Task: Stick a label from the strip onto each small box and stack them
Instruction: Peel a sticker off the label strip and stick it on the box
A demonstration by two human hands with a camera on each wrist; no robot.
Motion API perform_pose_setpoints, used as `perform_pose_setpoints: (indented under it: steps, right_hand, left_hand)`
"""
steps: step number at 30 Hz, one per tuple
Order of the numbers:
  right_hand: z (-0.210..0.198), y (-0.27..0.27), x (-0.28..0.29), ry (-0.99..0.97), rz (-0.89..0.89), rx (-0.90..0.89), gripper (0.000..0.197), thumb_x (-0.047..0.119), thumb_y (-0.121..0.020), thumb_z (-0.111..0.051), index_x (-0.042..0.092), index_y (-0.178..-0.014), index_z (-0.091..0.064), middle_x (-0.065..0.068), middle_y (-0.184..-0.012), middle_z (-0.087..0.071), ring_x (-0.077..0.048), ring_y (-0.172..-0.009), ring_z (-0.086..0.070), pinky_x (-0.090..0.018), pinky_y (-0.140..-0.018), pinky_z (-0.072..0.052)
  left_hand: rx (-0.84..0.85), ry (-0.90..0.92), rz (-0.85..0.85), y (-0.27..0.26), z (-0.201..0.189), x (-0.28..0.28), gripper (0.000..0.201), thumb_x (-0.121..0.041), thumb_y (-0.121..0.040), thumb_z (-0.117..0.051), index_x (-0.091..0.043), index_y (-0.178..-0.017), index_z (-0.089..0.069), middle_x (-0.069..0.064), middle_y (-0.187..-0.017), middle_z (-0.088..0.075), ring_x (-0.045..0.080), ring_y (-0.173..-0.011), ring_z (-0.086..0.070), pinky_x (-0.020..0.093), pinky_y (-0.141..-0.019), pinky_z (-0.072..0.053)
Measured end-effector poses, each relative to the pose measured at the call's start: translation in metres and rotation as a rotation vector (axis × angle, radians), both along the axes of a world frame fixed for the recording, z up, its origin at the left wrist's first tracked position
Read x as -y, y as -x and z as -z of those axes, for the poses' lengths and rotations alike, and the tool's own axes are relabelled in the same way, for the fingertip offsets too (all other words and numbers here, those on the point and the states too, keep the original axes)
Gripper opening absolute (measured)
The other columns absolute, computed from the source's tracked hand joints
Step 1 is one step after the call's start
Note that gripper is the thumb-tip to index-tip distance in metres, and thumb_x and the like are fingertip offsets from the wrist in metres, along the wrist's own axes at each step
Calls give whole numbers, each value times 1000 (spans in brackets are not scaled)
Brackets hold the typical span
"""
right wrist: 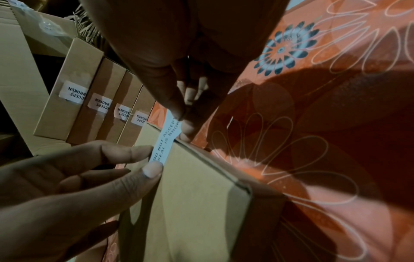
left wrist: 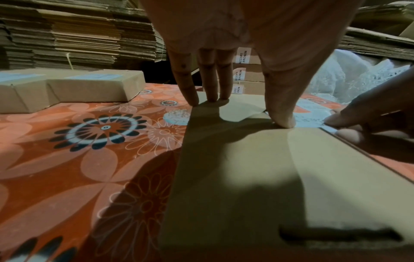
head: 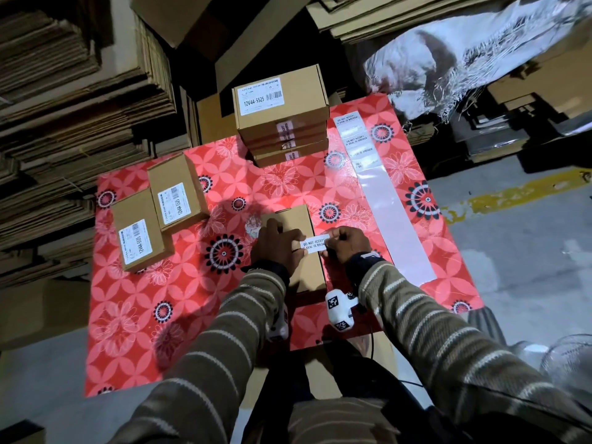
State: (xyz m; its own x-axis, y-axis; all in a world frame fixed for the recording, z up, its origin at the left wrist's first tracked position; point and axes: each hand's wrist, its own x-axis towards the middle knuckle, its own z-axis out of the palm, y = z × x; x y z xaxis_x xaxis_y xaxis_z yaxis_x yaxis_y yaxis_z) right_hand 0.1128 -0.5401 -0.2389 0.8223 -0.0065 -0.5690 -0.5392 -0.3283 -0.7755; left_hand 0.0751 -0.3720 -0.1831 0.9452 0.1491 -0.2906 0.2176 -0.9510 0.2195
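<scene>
A small brown box (head: 304,261) lies on the red floral table cover (head: 192,315) in front of me. A white "DO NOT ACCEPT IF SEAL IS BROKEN" label (head: 315,244) lies across its top at the right edge. My left hand (head: 278,245) rests straight fingers on the box (left wrist: 246,177), and the thumb presses the label's (left wrist: 311,117) left end. My right hand (head: 346,243) pinches the label's (right wrist: 165,141) right end, which overhangs the box (right wrist: 197,186) edge. The label strip (head: 381,187) lies at the right. Several labelled boxes are stacked (head: 282,120) at the back. Two boxes without seals (head: 177,190) (head: 139,232) lie at the left.
Piles of flat cardboard (head: 64,107) stand along the left and behind the table. A white woven sack (head: 464,59) lies at the back right. A small round white sticker (head: 253,224) sits on the cover left of the box. Grey floor (head: 528,251) lies right of the table.
</scene>
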Motion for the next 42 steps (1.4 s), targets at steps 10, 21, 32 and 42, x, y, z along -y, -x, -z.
perform_pose_setpoints:
  steps: [10, 21, 32, 42]
  right_hand:
    - [-11, 3, -1, -3, 69, -39, 21, 3, -85, -70, 18, -71, -68, -6, -76, -75, -15, -56, -68, -22, -52, -50]
    - [-9, -2, -7, 71, -19, -66, 13, 8, -83, -71, 18, -76, -74, -2, -74, -73, -11, -62, -63, -16, -54, -47]
    - [0, 4, -13, 72, -45, -52, 8, 11, -78, -74, 18, -73, -74, 6, -69, -71, -10, -65, -64, -11, -55, -46]
    - [1, 4, -1, -174, 93, -57, 14, 4, -77, -68, 16, -69, -68, -18, -67, -70, -31, -55, -64, -57, -64, -57]
  left_hand:
    - [2, -31, 25, -3, 2, -2, 31, -47, -77, -78, -43, -102, -61, -2, -120, -38, 24, -115, -42, 42, -86, -50]
    - [0, -42, 59, -3, 2, -5, 34, -51, -78, -75, -42, -109, -63, 0, -120, -39, 25, -117, -44, 41, -86, -50]
    - [-19, -23, 33, -2, 1, -3, 30, -48, -81, -72, -42, -109, -63, 0, -124, -40, 26, -119, -44, 44, -90, -49]
    - [38, 29, 9, -2, 6, -5, 22, -50, -88, -54, -37, -100, -66, 1, -119, -42, 28, -113, -47, 45, -87, -50]
